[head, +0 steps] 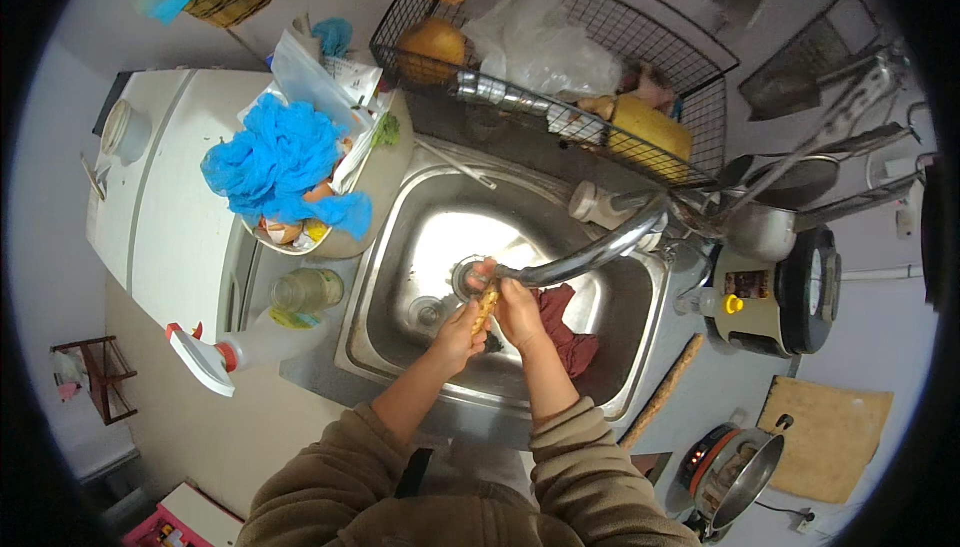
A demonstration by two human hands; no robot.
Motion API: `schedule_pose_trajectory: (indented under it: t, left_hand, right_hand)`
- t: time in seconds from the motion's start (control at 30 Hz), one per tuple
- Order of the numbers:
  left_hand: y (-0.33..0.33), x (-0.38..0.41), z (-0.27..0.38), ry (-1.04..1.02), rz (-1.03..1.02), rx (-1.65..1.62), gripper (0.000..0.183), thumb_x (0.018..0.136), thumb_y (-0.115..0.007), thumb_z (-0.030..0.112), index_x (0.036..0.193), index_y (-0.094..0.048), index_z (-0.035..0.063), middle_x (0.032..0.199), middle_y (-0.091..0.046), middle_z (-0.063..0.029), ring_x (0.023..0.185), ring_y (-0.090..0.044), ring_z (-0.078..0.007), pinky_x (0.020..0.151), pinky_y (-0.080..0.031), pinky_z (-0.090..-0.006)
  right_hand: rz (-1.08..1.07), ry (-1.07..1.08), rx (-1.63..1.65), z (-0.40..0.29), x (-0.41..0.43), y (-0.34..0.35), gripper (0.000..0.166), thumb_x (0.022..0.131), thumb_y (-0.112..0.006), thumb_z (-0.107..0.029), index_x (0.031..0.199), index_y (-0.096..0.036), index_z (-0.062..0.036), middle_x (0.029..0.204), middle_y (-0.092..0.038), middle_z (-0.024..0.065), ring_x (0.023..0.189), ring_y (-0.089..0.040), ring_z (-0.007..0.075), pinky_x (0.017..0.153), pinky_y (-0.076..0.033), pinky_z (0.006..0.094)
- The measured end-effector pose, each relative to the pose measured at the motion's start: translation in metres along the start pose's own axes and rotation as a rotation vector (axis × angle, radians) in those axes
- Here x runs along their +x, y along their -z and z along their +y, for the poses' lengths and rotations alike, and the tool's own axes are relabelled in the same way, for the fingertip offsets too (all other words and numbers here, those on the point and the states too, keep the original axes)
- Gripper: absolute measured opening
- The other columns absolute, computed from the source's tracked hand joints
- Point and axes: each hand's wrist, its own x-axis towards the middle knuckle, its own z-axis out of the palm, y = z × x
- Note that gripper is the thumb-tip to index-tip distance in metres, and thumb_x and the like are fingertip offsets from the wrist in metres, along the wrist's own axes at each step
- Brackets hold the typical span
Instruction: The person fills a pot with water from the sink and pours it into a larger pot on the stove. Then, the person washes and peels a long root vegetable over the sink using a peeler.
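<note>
Over the stainless-steel sink (427, 247), a pale yellow, knobbly piece of food (486, 311), possibly ginger, is held between my two hands. My left hand (456, 340) grips its lower end with the fingers curled round it. At its upper end is my right hand (519, 314), thumb up and fingertips beyond the piece, just under the mouth of the chrome faucet (592, 256). Whether water is running is hard to make out. A dark red cloth (566, 329) lies in the basin beside my right hand. The drain is partly hidden behind my fingers.
Left of the sink stand a glass jar (307, 290), a spray bottle (259, 344) and a bin of waste with blue netting (274, 157). A wire basket (660, 66) spans the back. At right are a long brown stick-like item (664, 389), a cooker (772, 284) and a steel pan (746, 483).
</note>
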Motion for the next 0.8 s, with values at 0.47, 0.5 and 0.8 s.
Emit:
schedule_pose_trajectory:
  t: [0.47, 0.5, 0.8]
  left_hand:
    - [-0.02, 0.001, 0.013, 0.099, 0.142, 0.105, 0.018, 0.09, -0.043, 0.032, 0.098, -0.048, 0.0177, 0.072, -0.045, -0.0001, 0.047, -0.038, -0.0066, 0.039, -0.033, -0.0187]
    - [-0.018, 0.001, 0.014, 0.081, 0.129, 0.091, 0.017, 0.09, -0.043, 0.032, 0.098, -0.048, 0.0176, 0.071, -0.045, -0.0002, 0.047, -0.038, -0.0066, 0.039, -0.033, -0.0184]
    - [-0.009, -0.014, 0.02, 0.102, 0.163, -0.039, 0.019, 0.085, -0.053, 0.036, 0.087, -0.053, 0.0163, 0.064, -0.046, 0.0024, 0.048, -0.041, -0.0056, 0.039, -0.034, -0.0178]
  right_hand:
    - [0.496, 0.55, -1.212, -0.164, -0.109, -0.058, 0.027, 0.081, -0.059, -0.02, 0.065, -0.06, 0.0015, 0.057, -0.057, 0.011, 0.051, -0.052, 0.016, 0.051, -0.042, 0.0306]
    - [0.591, 0.493, -1.208, -0.189, -0.116, -0.078, 0.029, 0.082, -0.058, -0.02, 0.064, -0.059, 0.0021, 0.056, -0.055, 0.0082, 0.053, -0.05, 0.0124, 0.052, -0.041, 0.0285]
    - [0.885, 1.14, -1.172, -0.343, -0.105, -0.116, 0.023, 0.085, -0.052, -0.019, 0.085, -0.06, 0.0018, 0.065, -0.058, 0.0056, 0.057, -0.052, 0.013, 0.056, -0.042, 0.0261]
